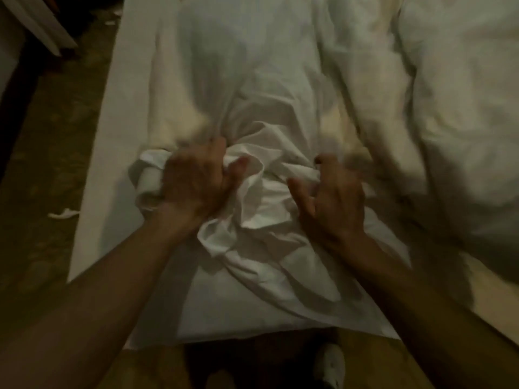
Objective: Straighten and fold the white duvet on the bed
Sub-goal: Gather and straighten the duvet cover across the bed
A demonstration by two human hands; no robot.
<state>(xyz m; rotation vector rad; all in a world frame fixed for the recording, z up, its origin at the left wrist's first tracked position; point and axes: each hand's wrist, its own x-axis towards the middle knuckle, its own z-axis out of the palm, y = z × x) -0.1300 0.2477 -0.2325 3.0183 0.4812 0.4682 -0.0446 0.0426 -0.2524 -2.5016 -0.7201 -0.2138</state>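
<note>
Clearly, the step in hand is to gather the near edge of the duvet (269, 80) and pull it flat, and the picture is blurred, so some details are not sure. At the bottom of the frame, both bare forearms reach forward over the near end of the bed (112, 108). In the middle of the frame, the left hand (193, 181) is clenched around a thick bunch of the white cloth, with fingers curled deep into it. Just to the right, the right hand (331, 192) has curled fingers that dig into the crumpled cloth, and it seems to grasp it too, though the blur makes this less certain.

The duvet lies along the bed from the hands up to the top of the frame, crumpled near the hands and smoother farther up. A second puffy mass of white bedding (449, 108) fills the right side.

To do this well, I think the hands should move apart along the edge until each holds a corner, not a bunch. Then a firm, even pull toward the body would take out the wrinkles. Pulling from a bunch would probably only drag the folds along.
</note>
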